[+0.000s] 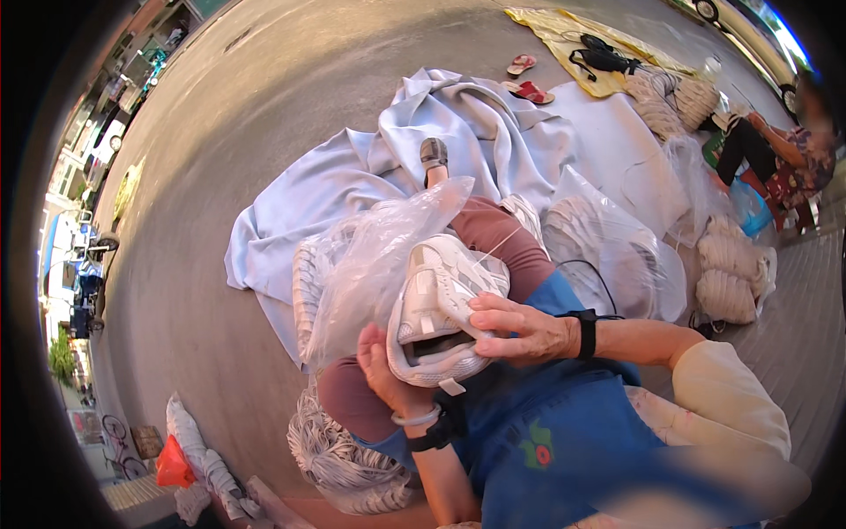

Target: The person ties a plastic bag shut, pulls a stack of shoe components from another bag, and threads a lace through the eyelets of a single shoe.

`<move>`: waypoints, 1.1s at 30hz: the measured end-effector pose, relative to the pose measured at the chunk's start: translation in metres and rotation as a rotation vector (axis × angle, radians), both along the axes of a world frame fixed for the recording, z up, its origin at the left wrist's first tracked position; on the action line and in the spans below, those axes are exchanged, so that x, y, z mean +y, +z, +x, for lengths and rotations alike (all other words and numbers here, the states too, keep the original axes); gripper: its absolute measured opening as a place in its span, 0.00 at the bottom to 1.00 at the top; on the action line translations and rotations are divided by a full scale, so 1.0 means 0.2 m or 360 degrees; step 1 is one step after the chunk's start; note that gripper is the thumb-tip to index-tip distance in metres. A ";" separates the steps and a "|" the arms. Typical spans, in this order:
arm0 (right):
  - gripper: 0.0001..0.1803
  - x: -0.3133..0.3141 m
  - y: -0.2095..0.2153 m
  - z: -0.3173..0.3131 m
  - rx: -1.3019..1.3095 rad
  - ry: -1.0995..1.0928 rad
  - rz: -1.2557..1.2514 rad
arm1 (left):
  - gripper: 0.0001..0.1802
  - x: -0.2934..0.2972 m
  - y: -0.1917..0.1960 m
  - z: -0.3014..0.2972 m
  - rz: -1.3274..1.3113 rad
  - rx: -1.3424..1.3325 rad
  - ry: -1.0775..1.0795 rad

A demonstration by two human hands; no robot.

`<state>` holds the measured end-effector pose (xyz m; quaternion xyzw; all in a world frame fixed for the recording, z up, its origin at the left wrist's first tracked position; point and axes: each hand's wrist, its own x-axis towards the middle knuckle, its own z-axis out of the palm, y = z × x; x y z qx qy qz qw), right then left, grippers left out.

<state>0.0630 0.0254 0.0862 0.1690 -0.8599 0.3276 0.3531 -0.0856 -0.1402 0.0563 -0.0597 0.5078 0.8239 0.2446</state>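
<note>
A white and beige sneaker upper rests on my lap, its dark opening facing me and a small pale tab at its lower edge. Against its left side, my left hand is curled around the edge, some of the fingers hidden behind it. My right hand grips the collar on the right, fingers bent over the material. A thin pale thread rises from the upper toward my knee. Clear plastic lies just beyond, over more pale uppers. A blue apron covers my front.
A bunched grey-white cloth spreads ahead. Bagged uppers stand by my right knee, a hank of pale cords at my left. Another person sits at far right near tied bundles. Red sandals lie beyond the cloth.
</note>
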 end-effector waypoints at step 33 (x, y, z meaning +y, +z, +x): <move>0.45 1.12 -1.01 -0.05 -0.1827 -0.1372 -0.1621 | 0.44 -0.10 0.28 0.07 -0.0628 0.1259 -0.0717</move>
